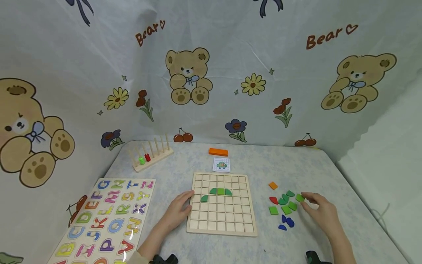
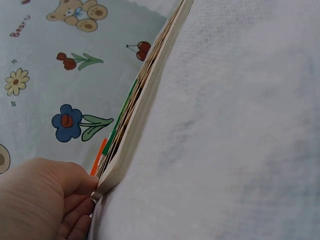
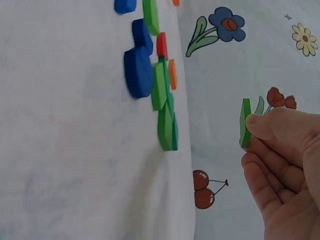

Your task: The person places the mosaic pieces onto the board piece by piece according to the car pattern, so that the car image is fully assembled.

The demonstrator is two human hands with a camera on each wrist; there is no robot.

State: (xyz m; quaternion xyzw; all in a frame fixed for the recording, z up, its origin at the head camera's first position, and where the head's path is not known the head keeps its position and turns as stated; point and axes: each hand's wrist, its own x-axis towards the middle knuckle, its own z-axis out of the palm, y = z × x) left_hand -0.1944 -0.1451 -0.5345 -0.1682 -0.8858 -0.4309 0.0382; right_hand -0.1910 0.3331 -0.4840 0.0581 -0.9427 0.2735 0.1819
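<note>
Two hands pinch: the left hand (image 1: 174, 211), fingers curled, grips the wooden grid board (image 1: 221, 223) by its left edge — probably steadying it; the right hand (image 1: 323, 215) holds a light-green square tile (image 1: 299, 198) between thumb and fingers, raised beside loose tiles (image 1: 286, 209). Beyond the board lies a pattern card (image 1: 221, 165), presumably for easy viewing.

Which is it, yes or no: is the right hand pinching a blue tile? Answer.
No, the right hand pinches a light-green square tile.

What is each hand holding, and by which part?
The right hand pinches a green square by its right side; the left hand holds the board by its left edge.
</note>
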